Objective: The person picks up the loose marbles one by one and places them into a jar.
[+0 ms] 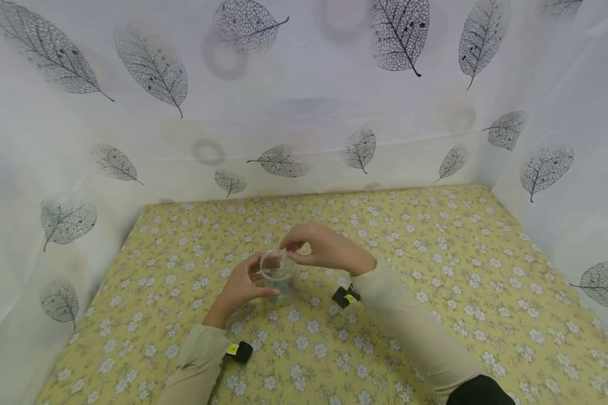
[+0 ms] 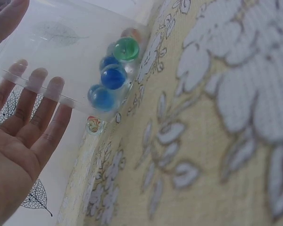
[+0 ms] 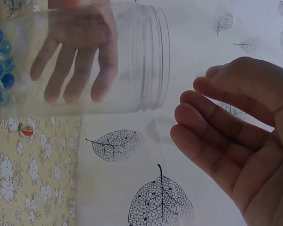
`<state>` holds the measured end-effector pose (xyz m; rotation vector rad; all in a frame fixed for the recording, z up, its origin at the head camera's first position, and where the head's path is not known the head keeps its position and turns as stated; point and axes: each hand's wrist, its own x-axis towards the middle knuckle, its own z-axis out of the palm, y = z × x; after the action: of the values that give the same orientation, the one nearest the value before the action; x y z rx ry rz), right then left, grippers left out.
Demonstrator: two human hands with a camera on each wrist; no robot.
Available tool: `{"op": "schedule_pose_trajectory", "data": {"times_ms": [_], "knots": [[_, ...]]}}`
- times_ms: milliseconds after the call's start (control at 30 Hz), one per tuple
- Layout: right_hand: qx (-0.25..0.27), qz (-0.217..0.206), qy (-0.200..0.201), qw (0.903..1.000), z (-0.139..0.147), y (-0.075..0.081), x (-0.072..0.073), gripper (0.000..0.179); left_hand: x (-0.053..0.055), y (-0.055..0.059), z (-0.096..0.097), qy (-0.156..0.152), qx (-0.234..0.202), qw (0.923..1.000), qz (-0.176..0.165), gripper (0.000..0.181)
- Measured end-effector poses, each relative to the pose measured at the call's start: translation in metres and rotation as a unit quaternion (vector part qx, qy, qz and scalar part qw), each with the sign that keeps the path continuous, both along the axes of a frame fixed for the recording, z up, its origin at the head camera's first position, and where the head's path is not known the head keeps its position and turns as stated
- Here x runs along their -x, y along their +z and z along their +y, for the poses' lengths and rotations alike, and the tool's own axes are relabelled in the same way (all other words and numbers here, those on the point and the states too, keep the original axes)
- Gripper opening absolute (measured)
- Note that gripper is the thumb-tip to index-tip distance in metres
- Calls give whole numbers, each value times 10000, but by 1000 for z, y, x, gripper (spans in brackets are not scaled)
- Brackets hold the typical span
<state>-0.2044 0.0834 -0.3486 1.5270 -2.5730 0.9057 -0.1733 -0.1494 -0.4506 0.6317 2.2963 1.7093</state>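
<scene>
A clear plastic jar (image 1: 290, 277) stands upright on the cloth, its top uncovered. Several blue marbles (image 2: 113, 76) and a green marble (image 2: 126, 49) lie in its bottom. My left hand (image 1: 244, 284) holds the jar from the left, thumb in front and fingers spread behind the wall. Just over the mouth, my right hand (image 1: 324, 247) hangs with loosely bent fingers. In the right wrist view those fingers (image 3: 217, 129) sit beside the jar's threaded rim (image 3: 155, 61), and nothing shows between them and the thumb.
A clear marble with a red and orange swirl (image 3: 27, 130) lies on the cloth outside the jar. The yellow floral tablecloth (image 1: 436, 270) spreads all around. White leaf-print sheeting (image 1: 304, 112) rises behind and at both sides.
</scene>
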Motion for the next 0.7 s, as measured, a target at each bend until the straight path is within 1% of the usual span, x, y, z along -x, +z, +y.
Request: {"op": "schedule_pose_trajectory", "data": {"times_ms": [200,267,400,467,600,700], "knots": [[-79,-104,-416,9991,8,4,5,19,0,1,1,46,28,10000,1,77],[-28,-235,-512,9984,11,5,9,20,0,1,1,51,11,10000,-14,77],[-15,-419,-710,9966,17,4,21,21,0,0,1,49,-20,10000,-25,77],[-52,-393,-786,9961,19,3,28,21,0,0,1,50,-9,10000,-29,78],[-119,-381,-875,9954,22,-2,41,19,0,0,1,61,12,10000,-34,80],[-134,-552,-949,9939,22,-8,49,18,1,-1,1,47,6,10000,-30,81]]}}
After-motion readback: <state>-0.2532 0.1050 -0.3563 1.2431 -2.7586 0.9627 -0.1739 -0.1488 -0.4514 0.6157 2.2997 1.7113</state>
